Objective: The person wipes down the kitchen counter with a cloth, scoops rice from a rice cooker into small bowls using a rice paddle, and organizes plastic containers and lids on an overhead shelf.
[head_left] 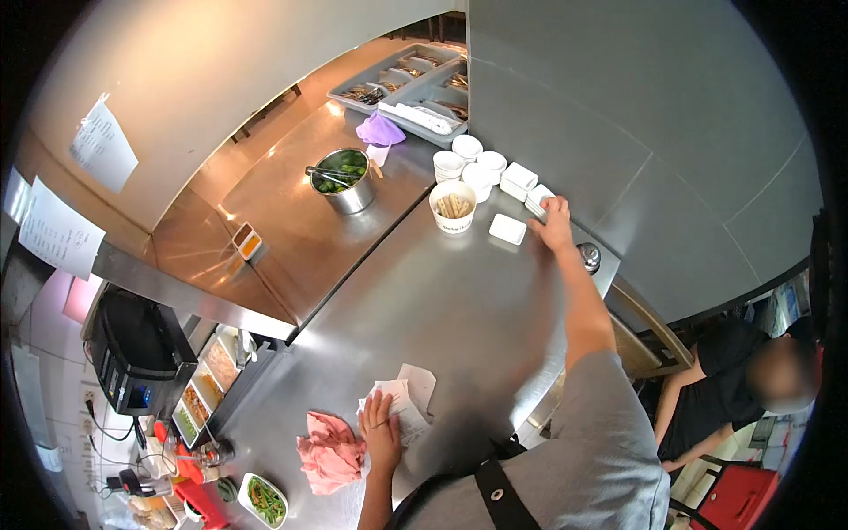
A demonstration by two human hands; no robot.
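Observation:
My left hand [380, 433] lies flat, fingers stretched, on white paper slips [412, 397] at the counter's near edge. A crumpled pink cloth [330, 452] lies just beside it. My right hand [554, 225] reaches to the far right, its fingertips closed on the edge of a small stack of white rectangular dishes [536, 200]. One single white dish [508, 230] sits left of that hand. Another stack of square white dishes [518, 178] and several stacked round white bowls [477, 180] stand behind. A paper tub [453, 208] holds pale sticks.
A steel pot [349, 196] with green vegetables and tongs stands on the left counter. Grey cutlery trays [424, 84] are at the back. A metal bell [588, 256] sits near the right corner. A dish of greens [264, 501] is at lower left. Another person [715, 389] is at right.

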